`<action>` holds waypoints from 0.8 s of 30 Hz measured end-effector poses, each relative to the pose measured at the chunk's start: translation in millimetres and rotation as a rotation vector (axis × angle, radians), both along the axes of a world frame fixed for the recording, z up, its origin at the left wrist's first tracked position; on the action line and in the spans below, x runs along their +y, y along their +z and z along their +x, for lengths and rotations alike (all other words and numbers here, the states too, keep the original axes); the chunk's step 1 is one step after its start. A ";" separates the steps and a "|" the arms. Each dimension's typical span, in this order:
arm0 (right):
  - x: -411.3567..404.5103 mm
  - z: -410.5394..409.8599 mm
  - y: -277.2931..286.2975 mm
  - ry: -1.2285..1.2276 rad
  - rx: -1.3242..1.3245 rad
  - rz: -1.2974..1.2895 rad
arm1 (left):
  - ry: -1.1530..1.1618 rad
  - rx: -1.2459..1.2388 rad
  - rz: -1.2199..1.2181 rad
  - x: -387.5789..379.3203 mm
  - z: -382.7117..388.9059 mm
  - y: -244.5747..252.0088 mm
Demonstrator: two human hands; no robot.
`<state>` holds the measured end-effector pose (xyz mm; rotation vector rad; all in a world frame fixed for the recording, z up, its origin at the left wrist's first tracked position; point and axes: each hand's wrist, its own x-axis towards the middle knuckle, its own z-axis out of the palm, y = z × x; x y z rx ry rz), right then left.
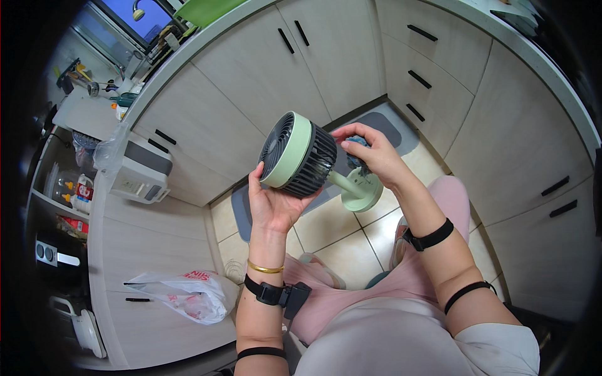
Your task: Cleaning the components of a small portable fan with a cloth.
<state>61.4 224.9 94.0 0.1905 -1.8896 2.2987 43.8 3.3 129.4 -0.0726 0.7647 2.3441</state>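
A small electric fan (294, 152) with a pale green rim, a dark slatted back housing and a green stem is held in the air before me, its front grille turned to the left. My left hand (275, 202) grips the fan head from below, thumb on the rim. The round green base (371, 195) points away from the head, towards the lower right. Between the fingers of my right hand (374, 150) is a bunched blue-grey cloth (357, 145), close to the back of the housing. Whether the cloth touches the housing I cannot tell.
Pale cabinets (263, 70) with black handles surround me under a light countertop (221, 33). A grey mat (395, 127) lies on the tiled floor. A white plastic bag (197, 296) hangs at the left cabinet, below a white and grey bin (141, 171). Shelves at far left hold bottles (83, 192).
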 end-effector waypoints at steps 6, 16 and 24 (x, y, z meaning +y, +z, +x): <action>-3.9 6.3 15.6 0.003 0.098 0.066 | -0.024 0.075 -0.079 4.3 1.2 2.5; -3.9 6.7 21.8 -0.008 0.066 0.046 | 0.079 0.205 -0.143 -11.0 9.8 -10.2; -3.6 11.6 24.7 -0.010 0.044 0.125 | 0.130 0.259 -0.124 -24.6 5.9 -24.5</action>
